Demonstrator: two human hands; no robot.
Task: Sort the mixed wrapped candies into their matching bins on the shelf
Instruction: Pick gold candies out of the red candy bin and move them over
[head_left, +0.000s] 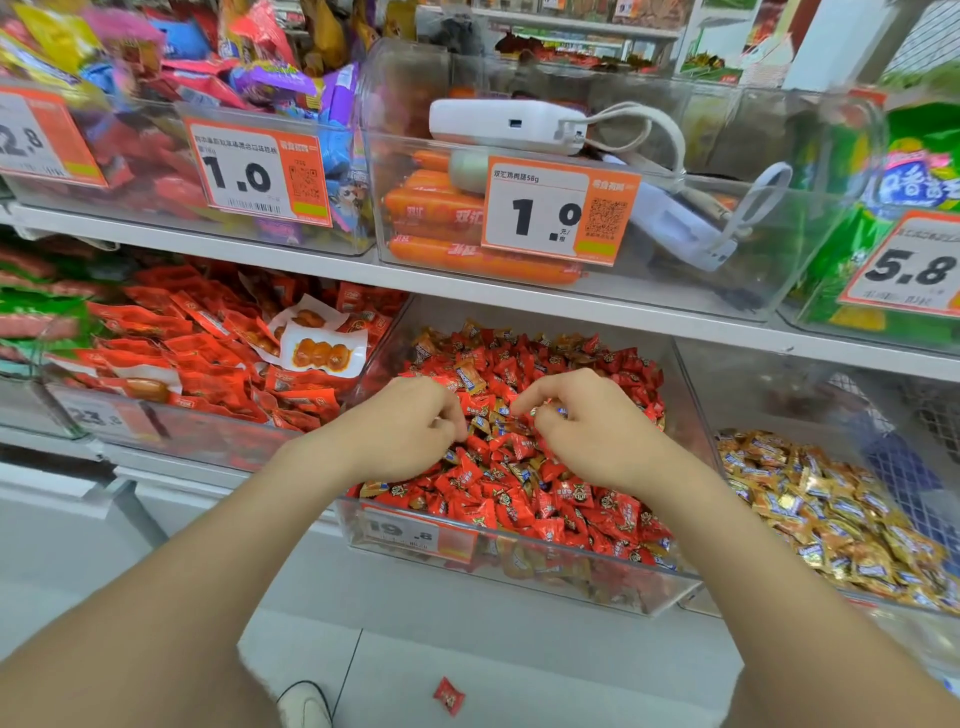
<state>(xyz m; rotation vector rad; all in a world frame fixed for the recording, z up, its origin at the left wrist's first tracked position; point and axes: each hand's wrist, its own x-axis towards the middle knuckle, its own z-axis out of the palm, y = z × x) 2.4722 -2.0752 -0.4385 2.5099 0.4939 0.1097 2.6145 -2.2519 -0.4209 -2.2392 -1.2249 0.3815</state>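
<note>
Head view: the left hand curls its fingers into the mixed candies in the middle bin; whether it holds any, I cannot tell. The right hand pinches one candy beside it.

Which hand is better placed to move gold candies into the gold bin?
The right hand. Both hands are in the mixed bin, but the gold bin stands beside it on the right; the left hand would probably have to cross over.
</note>
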